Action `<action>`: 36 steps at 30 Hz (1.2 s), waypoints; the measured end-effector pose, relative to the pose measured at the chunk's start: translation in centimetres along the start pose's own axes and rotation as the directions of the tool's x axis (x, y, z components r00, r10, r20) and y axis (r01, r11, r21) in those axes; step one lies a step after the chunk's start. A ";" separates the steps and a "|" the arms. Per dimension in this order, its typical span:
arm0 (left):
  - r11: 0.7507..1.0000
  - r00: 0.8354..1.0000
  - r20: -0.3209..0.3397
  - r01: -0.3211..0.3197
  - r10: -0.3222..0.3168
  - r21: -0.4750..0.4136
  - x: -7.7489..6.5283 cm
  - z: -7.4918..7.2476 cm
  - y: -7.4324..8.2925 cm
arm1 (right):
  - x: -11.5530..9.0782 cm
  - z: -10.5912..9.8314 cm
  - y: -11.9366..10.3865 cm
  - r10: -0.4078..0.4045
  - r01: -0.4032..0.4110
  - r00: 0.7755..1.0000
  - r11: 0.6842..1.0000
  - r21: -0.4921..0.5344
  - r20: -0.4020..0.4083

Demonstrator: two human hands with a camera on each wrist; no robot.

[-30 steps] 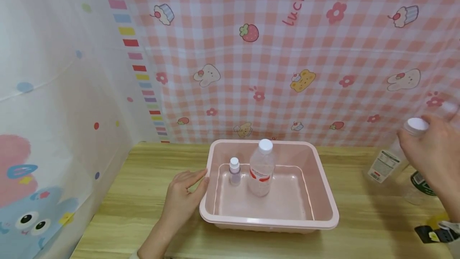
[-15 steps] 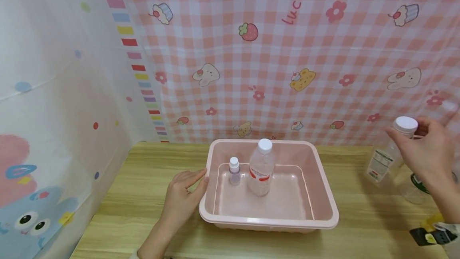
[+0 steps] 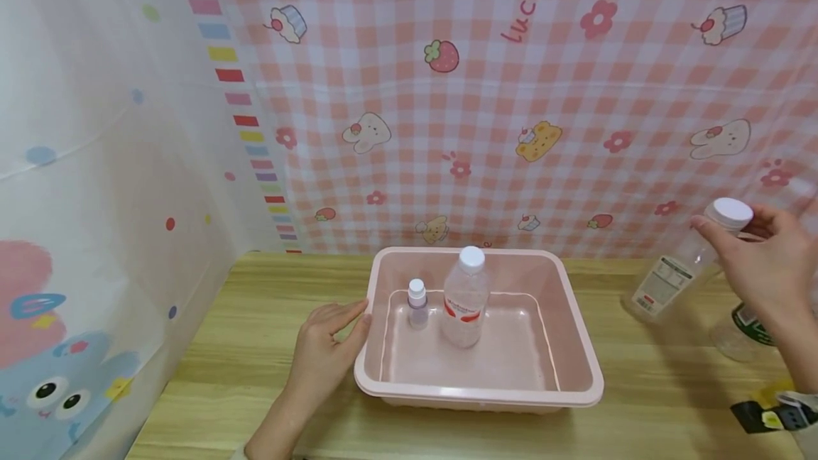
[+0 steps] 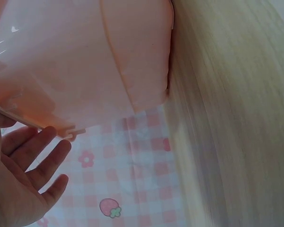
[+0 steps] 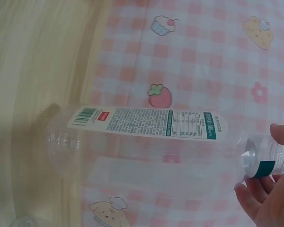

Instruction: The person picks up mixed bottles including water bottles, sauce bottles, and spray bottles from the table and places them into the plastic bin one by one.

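Observation:
My right hand (image 3: 770, 261) grips a clear plastic bottle (image 3: 667, 282) by its neck, just under the white cap. The bottle leans, its base to the lower left, close over the table. In the right wrist view its white label with green print (image 5: 151, 123) faces the camera, and my fingertips (image 5: 248, 198) are at the neck. My left hand (image 3: 329, 343) touches the left rim of a pink plastic basin (image 3: 473, 395) with fairly straight, relaxed fingers. Inside the basin stand a small white-capped bottle (image 3: 418, 307) and a larger clear bottle with a red mark (image 3: 464, 304).
Another clear container with a green label (image 3: 744, 332) stands at the right, partly behind my right forearm. Something yellow (image 3: 773, 396) shows by my right wrist. A pink checked cloth (image 3: 511, 91) hangs behind the wooden table (image 3: 243, 346), and a white patterned cloth (image 3: 108, 183) hangs at left.
The bottle in my right hand has swung left at its base and tilts more. Over the last second my right hand has shifted slightly left. The left hand and basin stay put.

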State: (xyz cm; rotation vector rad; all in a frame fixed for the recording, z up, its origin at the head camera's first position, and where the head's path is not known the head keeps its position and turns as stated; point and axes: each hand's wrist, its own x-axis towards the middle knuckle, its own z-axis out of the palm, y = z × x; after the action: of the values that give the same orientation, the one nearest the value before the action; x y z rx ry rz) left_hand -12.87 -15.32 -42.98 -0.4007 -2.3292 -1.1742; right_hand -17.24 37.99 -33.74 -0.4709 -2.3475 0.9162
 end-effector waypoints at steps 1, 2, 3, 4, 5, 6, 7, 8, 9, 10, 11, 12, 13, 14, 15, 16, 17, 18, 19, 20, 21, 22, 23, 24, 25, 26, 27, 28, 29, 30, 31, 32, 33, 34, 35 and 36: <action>1.000 1.000 -0.002 -0.003 0.003 0.001 0.0 0.0 0.0 | 0.0 -0.2 -0.1 -0.001 0.001 1.000 1.000 0.008 0.010; 1.000 1.000 -0.002 -0.004 0.004 0.002 0.0 0.0 0.0 | 0.1 -0.4 -0.2 -0.003 0.003 1.000 1.000 0.014 0.017; 1.000 1.000 -0.002 -0.004 0.004 0.001 0.0 0.0 0.1 | 0.1 -0.5 -0.3 -0.007 0.007 1.000 1.000 0.017 0.021; 1.000 1.000 -0.002 -0.001 0.001 0.001 0.0 0.0 0.1 | 0.1 -0.7 -0.4 -0.010 0.010 1.000 1.000 0.024 0.020; 1.000 1.000 -0.002 0.002 -0.002 0.000 0.0 0.0 0.1 | 0.1 -0.8 -0.5 -0.013 0.012 1.000 0.999 0.034 0.020; 1.000 1.000 -0.001 0.005 -0.005 0.000 0.0 0.0 0.1 | 0.1 -1.0 -0.6 -0.018 0.017 1.000 0.999 0.051 0.017; 1.000 1.000 -0.001 0.007 -0.007 -0.001 0.0 0.0 0.2 | 0.1 -1.1 -0.8 -0.019 0.018 1.000 0.998 0.059 0.018; 1.000 1.000 -0.002 0.008 -0.008 -0.001 0.0 0.0 0.2 | 0.1 -1.2 -0.9 -0.020 0.020 1.000 0.998 0.064 0.010; 1.000 1.000 -0.003 0.008 -0.008 0.000 0.0 0.0 0.2 | 0.0 -1.3 -1.1 -0.015 0.015 1.000 0.998 0.068 0.005; 1.000 1.000 -0.004 0.007 -0.007 0.001 0.0 0.0 0.2 | -0.1 -1.4 -1.3 -0.010 0.010 1.000 0.997 0.080 0.000; 1.000 1.000 -0.004 0.003 -0.003 0.002 0.0 0.0 0.2 | -0.1 -1.6 -1.5 -0.009 0.010 1.000 0.996 0.086 -0.006; 1.000 1.000 -0.006 -0.001 0.001 0.004 0.0 0.0 0.2 | -0.2 -1.7 -1.7 -0.013 0.015 1.000 0.995 0.102 -0.017; 1.000 1.000 -0.007 -0.006 0.006 0.006 0.0 0.0 0.1 | -0.2 -1.7 -1.9 -0.016 0.019 0.999 0.993 0.114 -0.029; 1.000 1.000 -0.008 -0.010 0.011 0.009 0.0 0.0 0.1 | -0.3 -1.8 -2.2 -0.018 0.023 0.999 0.991 0.129 -0.042; 1.000 1.000 -0.009 -0.015 0.015 0.012 0.0 0.0 0.1 | -0.4 -1.9 -2.4 -0.021 0.029 0.998 0.989 0.144 -0.052; 1.000 1.000 -0.010 -0.016 0.016 0.013 0.0 0.0 0.1 | -0.4 -1.9 -2.6 -0.032 0.042 0.997 0.986 0.160 -0.065; 1.000 1.000 -0.011 -0.017 0.017 0.015 0.0 0.0 0.1 | -0.5 -2.0 -2.8 -0.047 0.060 0.996 0.983 0.174 -0.076; 1.000 1.000 -0.012 -0.016 0.016 0.016 0.0 0.0 0.1 | -0.5 -2.0 -3.0 -0.062 0.078 0.994 0.978 0.192 -0.085; 1.000 1.000 -0.011 -0.012 0.012 0.016 0.0 0.0 0.1 | -0.6 -2.1 -3.2 -0.075 0.092 0.993 0.976 0.199 -0.092; 1.000 1.000 -0.010 -0.006 0.006 0.015 0.0 0.0 0.1 | -0.7 -2.1 -3.4 -0.086 0.104 0.992 0.973 0.204 -0.098; 1.000 1.000 -0.008 0.000 0.000 0.013 0.0 0.0 0.1 | -0.8 -2.2 -3.5 -0.100 0.121 0.989 0.970 0.212 -0.106; 1.000 1.000 -0.005 0.006 -0.006 0.010 0.0 0.0 0.1 | -0.9 -2.2 -3.7 -0.113 0.136 0.987 0.966 0.219 -0.117; 1.000 1.000 -0.003 0.009 -0.009 0.008 0.0 0.0 0.1 | -1.0 -2.3 -3.9 -0.120 0.147 0.985 0.963 0.226 -0.127; 1.000 1.000 0.000 0.012 -0.012 0.007 0.0 0.0 0.1 | -1.2 -2.4 -4.1 -0.125 0.154 0.983 0.962 0.224 -0.137; 1.000 1.000 0.001 0.015 -0.015 0.006 0.0 0.0 0.1 | -1.3 -2.4 -4.3 -0.123 0.154 0.982 0.961 0.228 -0.145; 1.000 1.000 0.001 0.014 -0.014 0.008 0.0 0.0 0.1 | -1.4 -2.5 -4.5 -0.122 0.155 0.981 0.960 0.234 -0.150; 1.000 1.000 0.000 0.012 -0.012 0.010 0.0 0.0 0.1 | -1.4 -2.6 -4.8 -0.124 0.160 0.980 0.958 0.238 -0.158; 1.000 1.000 -0.003 0.008 -0.008 0.013 0.0 0.0 0.1 | -1.5 -2.6 -5.0 -0.125 0.162 0.978 0.958 0.235 -0.165; 1.000 1.000 -0.004 0.005 -0.005 0.017 0.0 0.0 0.0 | -1.6 -2.7 -5.2 -0.123 0.161 0.978 0.959 0.232 -0.167; 1.000 1.000 -0.005 0.000 0.000 0.020 0.0 -0.1 0.0 | -1.7 -2.8 -5.4 -0.121 0.157 0.979 0.961 0.228 -0.165; 1.000 1.000 -0.006 -0.004 0.004 0.021 0.0 -0.1 0.0 | -1.8 -2.8 -5.6 -0.120 0.155 0.979 0.962 0.227 -0.163; 1.000 1.000 -0.006 -0.008 0.008 0.022 0.0 -0.1 0.0 | -1.9 -2.9 -5.8 -0.125 0.158 0.979 0.963 0.217 -0.160; 1.000 1.000 -0.006 -0.010 0.010 0.021 0.0 -0.1 0.0 | -2.0 -3.0 -6.0 -0.122 0.154 0.980 0.966 0.210 -0.154; 1.000 1.000 -0.005 -0.012 0.012 0.019 0.0 -0.1 0.0 | -2.1 -3.1 -6.2 -0.124 0.153 0.981 0.967 0.204 -0.150; 1.000 1.000 -0.003 -0.011 0.011 0.016 0.0 0.0 0.0 | -2.1 -3.1 -6.4 -0.127 0.156 0.981 0.967 0.204 -0.146; 1.000 1.000 -0.002 -0.012 0.012 0.015 0.0 0.0 -0.1 | -2.2 -3.2 -6.6 -0.126 0.153 0.982 0.967 0.203 -0.140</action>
State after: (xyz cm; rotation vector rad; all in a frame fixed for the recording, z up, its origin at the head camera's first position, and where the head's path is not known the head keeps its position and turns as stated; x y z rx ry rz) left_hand -12.90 -15.38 -43.00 -0.4075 -2.3291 -1.1505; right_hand -14.29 33.82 -27.99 -0.2646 -2.1095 1.0263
